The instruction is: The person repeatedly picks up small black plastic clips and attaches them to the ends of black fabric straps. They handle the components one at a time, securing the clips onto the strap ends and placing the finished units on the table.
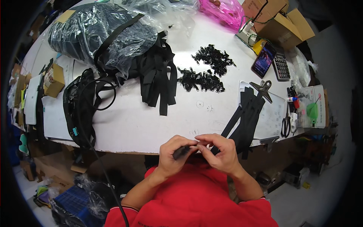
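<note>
My left hand [171,155] is closed on a dark black strip [182,152] that looks like zipper tape; its end is blurred. The fingers of my right hand [219,152] pinch together at the strip's other end, touching the left fingertips. Whatever small part lies between the fingertips is hidden. Both hands are just off the table's front edge, before my red shirt. Close to my right hand, a bundle of black strips [245,115] lies under a metal bulldog clip [263,90]. Farther back are two piles of black zipper sliders, a nearer one [200,81] and a farther one [214,58].
More black strips [159,75] hang beside a large plastic-wrapped bundle [106,36] at the back left. A black mesh bag [77,108] sits left. To the right are a phone [264,60], a calculator [281,68], scissors [286,123] and an open carton [289,28]. A pink bag [225,13] lies behind.
</note>
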Tool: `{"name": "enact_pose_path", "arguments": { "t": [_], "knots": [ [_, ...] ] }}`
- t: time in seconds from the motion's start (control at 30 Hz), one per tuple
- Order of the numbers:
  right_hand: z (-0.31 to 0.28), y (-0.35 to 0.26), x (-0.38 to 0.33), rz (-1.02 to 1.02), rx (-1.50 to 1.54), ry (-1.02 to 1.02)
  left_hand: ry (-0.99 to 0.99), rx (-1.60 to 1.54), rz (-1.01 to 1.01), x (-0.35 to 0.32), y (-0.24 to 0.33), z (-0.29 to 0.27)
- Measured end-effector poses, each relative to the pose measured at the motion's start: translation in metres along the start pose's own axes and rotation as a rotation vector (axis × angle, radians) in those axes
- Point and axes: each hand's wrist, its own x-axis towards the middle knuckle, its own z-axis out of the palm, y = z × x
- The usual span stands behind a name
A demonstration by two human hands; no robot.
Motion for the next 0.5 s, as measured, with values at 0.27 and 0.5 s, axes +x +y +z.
{"name": "enact_pose_path", "arguments": {
  "t": [0.27, 0.5],
  "knots": [
    [0.012, 0.017, 0.028, 0.321, 0.247, -0.042, 0.144, 0.195, 0.044, 0.0, 0.002, 0.003],
    [0.014, 0.066, 0.141, -0.169, -0.645, 0.397, 0.105, 0.044, -0.093, -0.006, 0.005, 0.001]
  ]
}}
